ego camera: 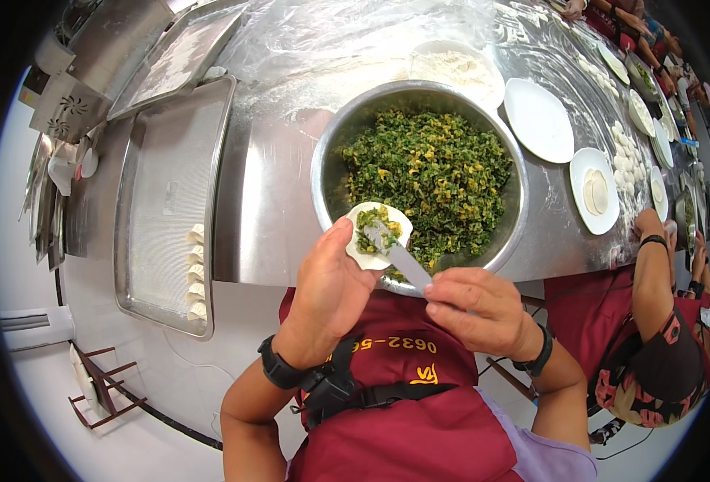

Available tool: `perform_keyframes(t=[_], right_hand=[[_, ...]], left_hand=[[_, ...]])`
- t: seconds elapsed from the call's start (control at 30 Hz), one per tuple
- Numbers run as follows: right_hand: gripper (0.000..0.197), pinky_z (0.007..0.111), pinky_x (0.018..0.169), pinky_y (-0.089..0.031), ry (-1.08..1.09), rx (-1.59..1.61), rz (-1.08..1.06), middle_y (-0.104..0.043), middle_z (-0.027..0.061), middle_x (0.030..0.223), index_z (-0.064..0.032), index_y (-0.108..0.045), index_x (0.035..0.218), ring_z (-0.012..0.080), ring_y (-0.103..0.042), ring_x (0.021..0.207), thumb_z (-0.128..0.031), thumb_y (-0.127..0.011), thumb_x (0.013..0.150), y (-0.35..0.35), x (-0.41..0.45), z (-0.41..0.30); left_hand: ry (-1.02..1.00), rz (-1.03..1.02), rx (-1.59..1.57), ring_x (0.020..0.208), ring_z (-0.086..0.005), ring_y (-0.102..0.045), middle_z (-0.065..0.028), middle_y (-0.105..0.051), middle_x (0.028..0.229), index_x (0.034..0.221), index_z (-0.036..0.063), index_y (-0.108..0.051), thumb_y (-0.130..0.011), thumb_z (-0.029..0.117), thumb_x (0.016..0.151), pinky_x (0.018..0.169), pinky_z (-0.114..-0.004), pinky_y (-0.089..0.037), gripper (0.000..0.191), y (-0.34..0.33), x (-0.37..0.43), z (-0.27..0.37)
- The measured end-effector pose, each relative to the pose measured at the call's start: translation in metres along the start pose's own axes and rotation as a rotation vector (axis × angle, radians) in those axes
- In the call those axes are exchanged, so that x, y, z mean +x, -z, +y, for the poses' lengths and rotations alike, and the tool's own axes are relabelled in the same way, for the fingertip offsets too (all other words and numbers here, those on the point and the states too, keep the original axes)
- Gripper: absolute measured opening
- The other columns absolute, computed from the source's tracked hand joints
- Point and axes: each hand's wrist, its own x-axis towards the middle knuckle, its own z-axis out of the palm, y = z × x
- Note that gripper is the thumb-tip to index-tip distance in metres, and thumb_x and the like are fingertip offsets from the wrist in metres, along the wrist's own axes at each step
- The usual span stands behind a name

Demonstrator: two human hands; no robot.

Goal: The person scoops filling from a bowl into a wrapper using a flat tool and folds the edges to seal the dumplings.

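On the fingers and palm of my left hand [334,283] rests a round dough wrapper [367,258], with chopped green and yellow filling [364,241] at its middle. My right hand [481,310] grips a flat metal spatula [410,268], its tip touching that filling. Both hands are at the near rim of a large steel bowl [326,141] holding a heap of the same chopped greens and yellow bits [433,175]. Several folded dumplings [196,273] stand in a row along the right side of a metal tray [168,199], left of the bowl.
Behind the bowl lies a plate of flour [457,69]. To its right are a white plate [538,120] and another plate [610,220] with wrappers [596,191]. Dough pieces [627,158] lie farther right, near a co-worker's arm [653,265]. A floured tray [177,60] is at the back left.
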Motion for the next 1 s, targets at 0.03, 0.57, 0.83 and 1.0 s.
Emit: perform_keyframes(t=[0.03,0.57,0.83,1.0], right_hand=[[0.019,0.033,0.062,-0.054,0.038,-0.016,-0.026,-0.065,0.0144,0.09,0.0024,-0.065,0.086,0.0296,-0.065,0.076,0.001,-0.067,0.067,-0.001,-0.002,0.0],[0.015,0.031,0.073,-0.054,-0.604,0.798,0.494,-0.06,0.0218,0.106,0.0047,-0.06,0.103,0.0211,-0.063,0.085,-0.001,-0.058,0.09,0.003,-0.016,0.01],[0.013,0.03,0.073,-0.054,-0.579,0.64,0.471,-0.06,0.0216,0.105,0.0044,-0.059,0.102,0.021,-0.063,0.083,0.001,-0.056,0.09,0.004,-0.018,0.01],[0.013,0.03,0.071,-0.054,-0.554,0.651,0.514,-0.061,0.0221,0.102,0.0049,-0.058,0.101,0.0212,-0.063,0.081,0.0,-0.057,0.089,0.015,-0.022,0.01]], left_hand=[[-0.004,0.004,0.006,0.112,-0.0241,-0.054,-0.0135,-0.056,0.121,0.124,-0.0014,-0.046,-0.035,0.021,0.099,0.098,-0.041,-0.041,0.035,0.0,0.0,0.001],[-0.069,-0.023,0.152,0.112,-0.0231,-0.056,-0.0137,-0.057,0.121,0.128,-0.0038,-0.047,-0.042,0.019,0.098,0.098,-0.038,-0.045,0.038,0.0,-0.008,0.004],[-0.096,-0.015,0.156,0.111,-0.0223,-0.057,-0.0133,-0.058,0.119,0.126,-0.0043,-0.047,-0.044,0.02,0.098,0.098,-0.037,-0.046,0.038,0.004,-0.009,0.002],[-0.096,-0.006,0.165,0.112,-0.0237,-0.057,-0.0145,-0.057,0.121,0.128,-0.005,-0.045,-0.041,0.022,0.099,0.098,-0.039,-0.046,0.04,0.008,-0.008,0.003]])
